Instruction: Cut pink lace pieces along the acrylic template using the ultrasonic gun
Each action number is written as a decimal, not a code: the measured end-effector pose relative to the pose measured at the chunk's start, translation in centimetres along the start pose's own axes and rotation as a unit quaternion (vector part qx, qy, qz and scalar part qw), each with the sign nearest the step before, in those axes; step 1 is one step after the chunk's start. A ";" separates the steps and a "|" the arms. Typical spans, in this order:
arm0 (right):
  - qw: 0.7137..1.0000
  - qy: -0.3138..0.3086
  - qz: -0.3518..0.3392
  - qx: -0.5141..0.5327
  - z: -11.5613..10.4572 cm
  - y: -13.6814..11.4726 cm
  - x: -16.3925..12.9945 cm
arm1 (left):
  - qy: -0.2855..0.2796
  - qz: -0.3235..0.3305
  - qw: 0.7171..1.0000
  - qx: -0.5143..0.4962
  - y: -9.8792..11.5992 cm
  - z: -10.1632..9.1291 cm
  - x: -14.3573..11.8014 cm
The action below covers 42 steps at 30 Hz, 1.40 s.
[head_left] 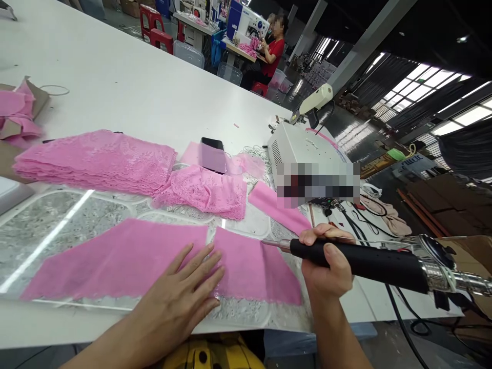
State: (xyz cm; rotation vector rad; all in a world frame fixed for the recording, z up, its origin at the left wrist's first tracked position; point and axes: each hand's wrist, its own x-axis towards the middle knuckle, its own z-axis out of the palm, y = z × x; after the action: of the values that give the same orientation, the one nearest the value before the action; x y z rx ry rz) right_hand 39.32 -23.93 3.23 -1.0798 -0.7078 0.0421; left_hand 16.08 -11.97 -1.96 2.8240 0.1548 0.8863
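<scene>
My left hand (184,292) lies flat with its fingers spread over the pink fabric pieces, covering part of the gap between them. The longer pink piece (115,261) stretches to the left, and a shorter pink piece (253,269) lies to the right. In my right hand (330,259) is a black handheld ultrasonic welding tool (369,261), its fingers wrapped around the barrel. The tool's thin metal tip (271,243) points left, at the upper edge of the shorter piece; whether it touches the cloth I cannot tell. Both pieces rest on a clear, patterned mat (92,215).
Behind the pieces are a stack of pink lace (96,159), crumpled lace (207,192), a phone (212,148) partly under sheer fabric, and a pink strip (280,207). A grey control box (303,148) stands right, with cables (357,230). A seated person (271,54) sews farther off.
</scene>
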 end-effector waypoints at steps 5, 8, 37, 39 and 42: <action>1.000 -0.006 -0.004 -0.001 -0.1 0.2 0.0 | -0.003 -0.003 1.000 -0.006 0.0 0.0 0.0; 1.000 -0.013 -0.007 -0.002 -0.1 0.3 0.0 | -0.001 -0.003 1.000 -0.005 0.0 0.0 0.1; 0.999 -0.037 0.034 -0.001 3.8 0.6 -0.8 | -0.041 0.005 0.998 -0.040 -0.2 -0.8 -0.5; 0.998 -0.044 0.036 -0.004 3.7 0.6 -0.8 | -0.041 0.006 0.998 -0.043 -0.2 -0.8 -0.4; 0.998 -0.053 0.039 -0.008 3.7 0.5 -0.9 | -0.041 0.007 0.998 -0.040 -0.1 -0.8 -0.3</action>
State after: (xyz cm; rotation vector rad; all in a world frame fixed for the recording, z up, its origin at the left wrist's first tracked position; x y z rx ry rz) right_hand 36.82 -21.09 3.38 -1.1271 -0.7609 0.1619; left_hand 15.38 -11.77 -1.44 2.7841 0.0856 0.7596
